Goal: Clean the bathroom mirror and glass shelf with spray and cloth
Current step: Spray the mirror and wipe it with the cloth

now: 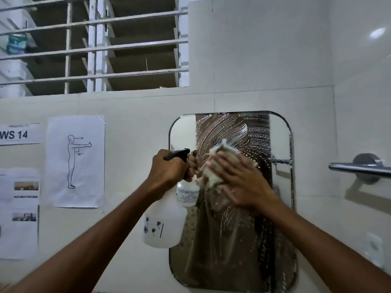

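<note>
Now, step: I'm wiping the mirror (283, 187) with the cloth (213, 172), mid-glass.
Right hand (241, 182): fingers spread flat, pressing the cloth against the glass.
Left hand (169, 168): fingers curled round the neck of the spray bottle (165, 225), held just left of the mirror.
Doing it well: I'd overlap strokes, chase the soapy arcs top right, then work downward.
Hidden: the glass shelf isn't in view; the bottle label is unreadable; the moving hand is blurred.
</note>
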